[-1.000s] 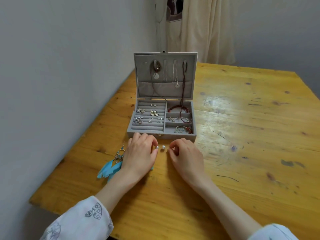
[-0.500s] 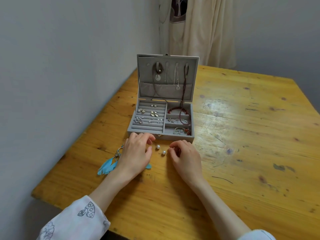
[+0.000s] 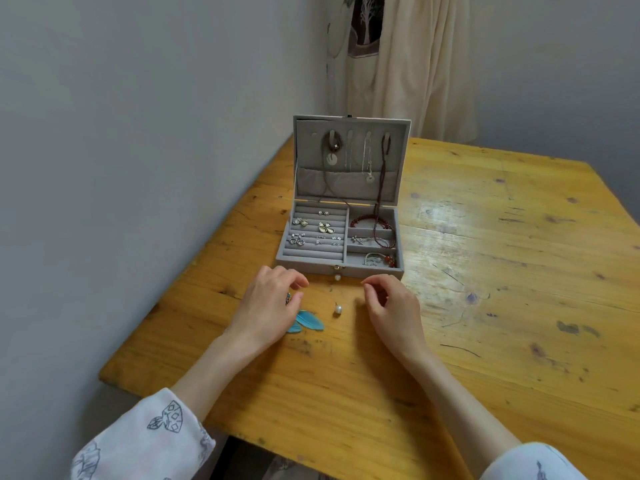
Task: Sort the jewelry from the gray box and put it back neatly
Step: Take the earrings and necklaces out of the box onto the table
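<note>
1. Sitting open on the wooden desk [image 3: 485, 306] is the gray box [image 3: 341, 268], its lid [image 3: 349, 161] standing upright with necklaces [image 3: 367, 161] hanging inside it.
2. Lying in the ridged left half of the box are small earrings [image 3: 313, 232]; a red bead bracelet [image 3: 370, 221] and other pieces are resting in the three compartments on the right.
3. Lying on the desk between the two hands is one pearl earring [image 3: 338, 309]; a second pearl earring [image 3: 337, 277] is sitting just in front of the box's front wall, below the clasp.
4. Hovering low over the desk is the left hand [image 3: 268, 306], its fingers loosely curled; blue feather earrings [image 3: 308, 322] are showing beside and partly under it, and whether the fingers are gripping them cannot be told.
5. Hovering near the box's front right corner is the right hand [image 3: 393, 308], fingers curled inward, with nothing visibly held.
</note>
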`<control>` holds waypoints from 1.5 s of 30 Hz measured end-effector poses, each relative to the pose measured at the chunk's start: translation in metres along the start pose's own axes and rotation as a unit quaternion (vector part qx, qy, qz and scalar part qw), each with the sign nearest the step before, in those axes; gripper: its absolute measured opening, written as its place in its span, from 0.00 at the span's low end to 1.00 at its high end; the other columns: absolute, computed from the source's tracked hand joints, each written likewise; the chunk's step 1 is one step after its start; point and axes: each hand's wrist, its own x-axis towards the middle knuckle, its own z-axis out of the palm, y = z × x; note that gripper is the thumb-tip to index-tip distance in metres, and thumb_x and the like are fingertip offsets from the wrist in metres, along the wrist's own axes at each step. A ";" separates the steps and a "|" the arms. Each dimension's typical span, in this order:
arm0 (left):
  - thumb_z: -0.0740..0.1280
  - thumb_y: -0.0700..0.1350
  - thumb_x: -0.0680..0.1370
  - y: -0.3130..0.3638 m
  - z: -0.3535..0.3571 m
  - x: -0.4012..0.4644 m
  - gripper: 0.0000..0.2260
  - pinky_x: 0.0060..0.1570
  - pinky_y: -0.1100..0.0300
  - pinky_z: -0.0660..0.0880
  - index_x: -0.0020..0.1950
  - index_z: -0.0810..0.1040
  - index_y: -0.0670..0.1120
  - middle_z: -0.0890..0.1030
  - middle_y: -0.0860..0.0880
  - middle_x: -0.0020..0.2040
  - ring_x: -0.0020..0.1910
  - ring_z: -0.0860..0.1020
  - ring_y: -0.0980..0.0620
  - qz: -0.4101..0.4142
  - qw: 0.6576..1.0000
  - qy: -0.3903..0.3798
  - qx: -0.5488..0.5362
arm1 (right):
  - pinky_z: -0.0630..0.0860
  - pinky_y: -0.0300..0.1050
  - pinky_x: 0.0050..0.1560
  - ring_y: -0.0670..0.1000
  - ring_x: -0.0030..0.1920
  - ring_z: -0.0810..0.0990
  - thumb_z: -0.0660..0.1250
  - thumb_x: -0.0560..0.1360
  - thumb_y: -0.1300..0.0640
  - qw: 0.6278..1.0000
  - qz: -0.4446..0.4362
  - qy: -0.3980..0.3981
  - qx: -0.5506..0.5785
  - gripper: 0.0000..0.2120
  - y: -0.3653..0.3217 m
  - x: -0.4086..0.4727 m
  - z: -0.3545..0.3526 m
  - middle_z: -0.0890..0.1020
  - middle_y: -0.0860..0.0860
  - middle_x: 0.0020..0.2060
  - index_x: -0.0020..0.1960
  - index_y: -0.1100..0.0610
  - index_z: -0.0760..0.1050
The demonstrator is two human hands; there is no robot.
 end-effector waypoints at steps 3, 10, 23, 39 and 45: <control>0.65 0.47 0.76 0.002 0.005 -0.003 0.09 0.53 0.61 0.69 0.55 0.77 0.49 0.77 0.54 0.50 0.53 0.69 0.55 0.001 1.000 0.004 -0.010 | 0.69 0.33 0.40 0.45 0.39 0.76 0.65 0.74 0.62 1.000 -0.010 -0.004 -0.005 0.04 0.000 0.000 0.000 0.81 0.49 0.40 0.47 0.58 0.79; 0.66 0.53 0.74 0.033 0.039 0.009 0.10 0.52 0.59 0.64 0.53 0.77 0.52 0.77 0.54 0.48 0.52 0.69 0.53 0.032 0.999 -0.008 0.009 | 0.67 0.34 0.40 0.47 0.39 0.77 0.65 0.74 0.63 0.997 0.053 0.046 0.041 0.05 0.003 -0.001 0.000 0.79 0.47 0.36 0.44 0.58 0.79; 0.66 0.43 0.75 0.031 0.040 0.025 0.05 0.48 0.56 0.74 0.51 0.75 0.47 0.79 0.48 0.46 0.48 0.74 0.51 -0.037 0.997 0.019 -0.060 | 0.65 0.32 0.40 0.46 0.40 0.76 0.65 0.74 0.63 0.999 0.036 0.030 0.018 0.05 0.003 -0.002 0.000 0.82 0.50 0.39 0.45 0.59 0.79; 0.60 0.42 0.79 -0.026 -0.017 0.116 0.13 0.59 0.57 0.67 0.62 0.74 0.46 0.75 0.47 0.58 0.59 0.70 0.50 0.011 0.999 -0.025 0.035 | 0.71 0.51 0.55 0.54 0.53 0.75 0.59 0.78 0.59 0.992 -0.033 -0.044 -0.110 0.12 -0.025 0.103 0.016 0.80 0.53 0.50 0.57 0.56 0.77; 0.59 0.41 0.78 -0.027 0.015 0.164 0.17 0.57 0.53 0.62 0.67 0.70 0.48 0.74 0.48 0.59 0.59 0.67 0.47 0.090 0.981 0.007 0.170 | 0.64 0.52 0.56 0.57 0.59 0.67 0.56 0.78 0.52 0.948 -0.084 -0.115 -0.285 0.16 -0.017 0.154 0.048 0.73 0.54 0.55 0.64 0.50 0.72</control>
